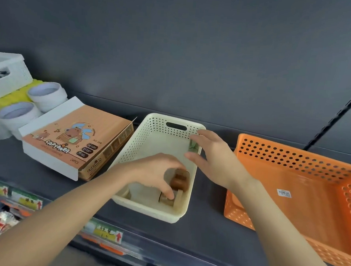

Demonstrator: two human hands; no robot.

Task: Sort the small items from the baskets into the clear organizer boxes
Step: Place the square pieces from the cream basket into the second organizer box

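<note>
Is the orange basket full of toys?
No, the orange basket shows only its bare bottom and a small white sticker, while the small items sit in the cream basket beside it.

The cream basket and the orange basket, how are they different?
The cream basket sits flat on the shelf; the orange basket is tipped up on one side. The cream basket holds a few small items, with the left hand reaching in and the right hand at its rim; the orange basket looks empty and untouched. The orange basket looks bigger. Both are plastic with dotted holes.
</note>
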